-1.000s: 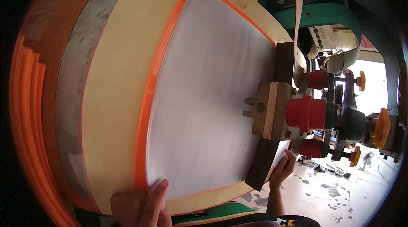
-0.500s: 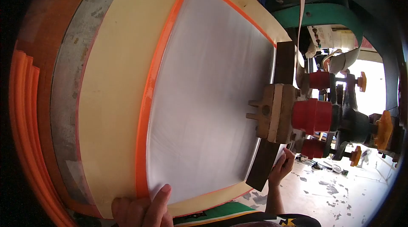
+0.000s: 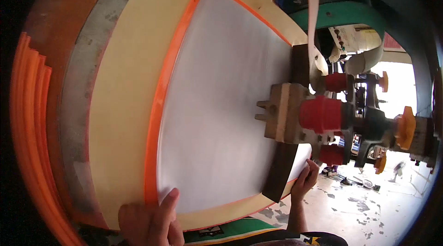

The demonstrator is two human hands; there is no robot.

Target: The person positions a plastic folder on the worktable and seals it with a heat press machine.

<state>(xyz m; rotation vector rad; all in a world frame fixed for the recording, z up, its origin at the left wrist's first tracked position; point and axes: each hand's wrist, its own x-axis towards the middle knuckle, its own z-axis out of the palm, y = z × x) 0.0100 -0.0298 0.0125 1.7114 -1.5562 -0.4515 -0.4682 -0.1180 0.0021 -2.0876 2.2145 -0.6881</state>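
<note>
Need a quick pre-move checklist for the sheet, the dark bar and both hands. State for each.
1. Left hand at the sheet's near-left corner: ok, thumb over the corner.
2. Right hand at the sheet's near-right part: ok; firmness of grip, cannot tell.
3. Fingers out from under the dark bar: ok as far as visible; right hand is close beside it.
4. Sheet smooth left of the bar: ok, no obvious fold.
5. Orange border within the cream board along its left side: ok.
6. Bar pressing on the sheet: cannot tell, contact line not clear.
</note>
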